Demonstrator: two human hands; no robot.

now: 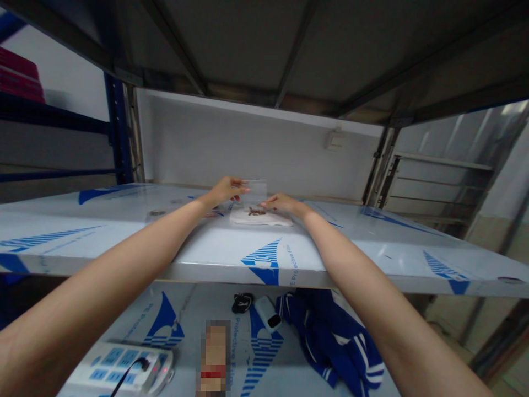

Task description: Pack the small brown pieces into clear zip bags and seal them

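My left hand (228,190) pinches the left edge of a small clear plastic bag (258,189), which stands up over the shelf. Under the bag lies a folded white cloth or paper (260,220). Several small brown pieces (257,212) rest in a little heap on it; their kind is too small to tell. My right hand (284,202) is at the right side, its thumb and finger closed together beside the brown pieces and the bag's lower corner. What sits between those fingertips is hard to see. To the left, partly behind my left forearm, is another clear packet (159,213).
The film-covered shelf (215,270) has a metal shelf (248,55) low overhead and metal posts (378,165) at its sides. On the level below are a white power strip (119,364), a light blue device (268,313), a black pouch (242,302) and a blue garment (326,336).
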